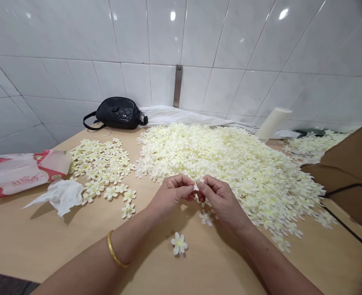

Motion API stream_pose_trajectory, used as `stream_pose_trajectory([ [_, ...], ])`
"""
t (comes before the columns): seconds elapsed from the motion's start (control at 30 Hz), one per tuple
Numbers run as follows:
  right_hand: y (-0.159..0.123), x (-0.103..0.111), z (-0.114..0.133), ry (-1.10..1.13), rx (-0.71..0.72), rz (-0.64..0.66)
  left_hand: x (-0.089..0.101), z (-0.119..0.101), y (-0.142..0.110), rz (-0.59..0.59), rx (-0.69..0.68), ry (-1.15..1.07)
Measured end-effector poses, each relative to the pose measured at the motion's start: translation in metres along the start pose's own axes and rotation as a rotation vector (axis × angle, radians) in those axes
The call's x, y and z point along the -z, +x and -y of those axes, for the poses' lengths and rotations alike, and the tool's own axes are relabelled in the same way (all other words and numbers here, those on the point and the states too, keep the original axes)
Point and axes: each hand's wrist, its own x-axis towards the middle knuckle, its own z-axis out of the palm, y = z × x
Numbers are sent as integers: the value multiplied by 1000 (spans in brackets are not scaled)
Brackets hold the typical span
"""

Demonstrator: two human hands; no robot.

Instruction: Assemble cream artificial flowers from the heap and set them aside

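My left hand (177, 189) and my right hand (219, 198) meet in front of a big heap of pale yellow-white artificial flowers (193, 151). Both are closed in a pinch, thumbs against forefingers. Between the fingertips shows a small pale bit that looks like an artificial flower (196, 185), mostly covered by the fingers. Just below my right hand lies a loose flower (206, 217). Another single flower (179, 244) rests face up on the table, nearer to me, between my forearms.
A smaller spread of flowers (102, 164) lies left on the wooden table (156, 270), beside a crumpled tissue (62, 196) and a red-and-white tissue pack (24, 172). Behind are a black bag (118, 112) and a leaning white roll (273, 124). Brown cardboard (349, 172) stands at the right.
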Motion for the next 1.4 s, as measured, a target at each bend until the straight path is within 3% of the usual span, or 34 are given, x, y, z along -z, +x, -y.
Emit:
stream_pose_trajectory([
  [0.17, 1, 2, -3, -45, 15, 40, 3, 3, 2, -8, 15, -126],
  [0.3, -2, 3, 0, -255, 107, 80, 3, 1, 2, -4, 48, -93],
  [0.6, -3, 5, -1, -672, 628, -121, -2, -5, -3, -83, -116, 143],
  [0.73, -3, 6, -6, -740, 749, -155, -2, -6, -5, -96, -232, 235],
  [0.9, -3, 7, -2, -639, 642, -130, -3, -5, -4, -87, -211, 242],
  [1.13, -6, 7, 7, -424, 215, -47, -3, -5, -3, 7, -87, 111],
  [1.3, -2, 5, 2, -358, 168, -40, -3, -7, -4, -2, -51, 125],
  [1.4, -1, 4, 1, -408, 206, -168, -3, -4, -2, -38, 31, 37],
])
